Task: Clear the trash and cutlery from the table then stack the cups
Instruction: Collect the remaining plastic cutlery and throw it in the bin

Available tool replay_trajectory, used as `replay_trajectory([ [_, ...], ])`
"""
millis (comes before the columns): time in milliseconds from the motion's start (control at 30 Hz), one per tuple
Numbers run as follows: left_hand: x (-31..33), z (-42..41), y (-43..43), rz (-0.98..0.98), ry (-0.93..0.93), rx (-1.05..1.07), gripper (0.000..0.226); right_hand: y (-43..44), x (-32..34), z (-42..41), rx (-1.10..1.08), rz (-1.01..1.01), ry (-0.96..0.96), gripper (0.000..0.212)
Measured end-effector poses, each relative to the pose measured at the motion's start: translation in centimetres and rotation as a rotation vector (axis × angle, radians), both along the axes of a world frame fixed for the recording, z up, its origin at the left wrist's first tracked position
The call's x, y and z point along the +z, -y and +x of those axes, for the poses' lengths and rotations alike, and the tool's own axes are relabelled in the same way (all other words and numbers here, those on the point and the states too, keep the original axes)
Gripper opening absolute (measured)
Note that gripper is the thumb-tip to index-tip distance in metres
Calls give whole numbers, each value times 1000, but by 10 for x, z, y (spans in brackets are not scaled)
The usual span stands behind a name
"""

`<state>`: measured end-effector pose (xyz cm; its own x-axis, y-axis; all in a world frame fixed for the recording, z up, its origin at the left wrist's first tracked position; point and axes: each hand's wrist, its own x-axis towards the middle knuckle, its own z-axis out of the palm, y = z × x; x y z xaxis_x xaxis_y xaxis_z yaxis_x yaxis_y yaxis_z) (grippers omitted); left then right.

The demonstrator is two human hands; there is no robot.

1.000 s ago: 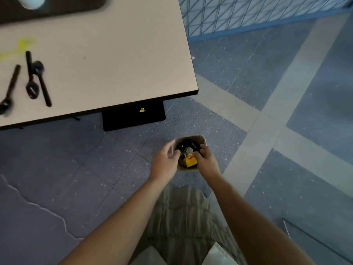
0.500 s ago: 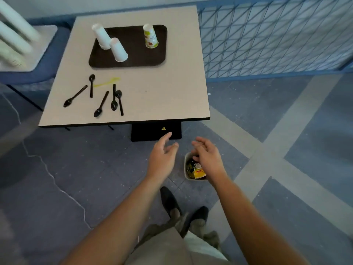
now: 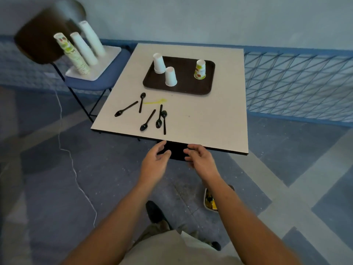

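Several black plastic spoons (image 3: 147, 121) lie scattered on the beige table (image 3: 200, 119), near a yellow smear (image 3: 155, 101). A dark tray (image 3: 183, 87) at the back holds two white cups (image 3: 170, 76) and a printed cup (image 3: 200, 69), all upside down. My left hand (image 3: 154, 162) and my right hand (image 3: 200, 159) hover empty, fingers relaxed, just in front of the table's near edge. A small bin (image 3: 209, 201) with yellow and black trash stands on the floor under my right forearm.
A blue chair (image 3: 91, 81) to the table's left carries a white board with three tall cup stacks (image 3: 84, 48). A blue mesh railing (image 3: 298, 83) runs along the right. A white cable (image 3: 76, 175) trails over the floor.
Both hands have let go of the trash bin and risen toward the table's edge. My view has lifted from the floor to the whole table.
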<state>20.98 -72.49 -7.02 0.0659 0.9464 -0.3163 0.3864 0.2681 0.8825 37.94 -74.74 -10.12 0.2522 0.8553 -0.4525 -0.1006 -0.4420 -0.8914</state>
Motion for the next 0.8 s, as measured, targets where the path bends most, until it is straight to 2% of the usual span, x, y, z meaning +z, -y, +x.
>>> replay_trajectory([
  [233, 2, -67, -98, -6, -28, -8, 40, -106, 1, -54, 49, -10, 113, 23],
  [500, 11, -104, -174, -18, -52, -42, 39, -179, -13, -76, 65, -93, 267, 26],
  [633, 0, -108, -201, -53, -80, -42, 39, -214, -31, -76, 109, -186, 404, 28],
  [800, -10, -98, -238, -91, -115, -48, 38, -250, -48, -69, 316, -306, 694, 35],
])
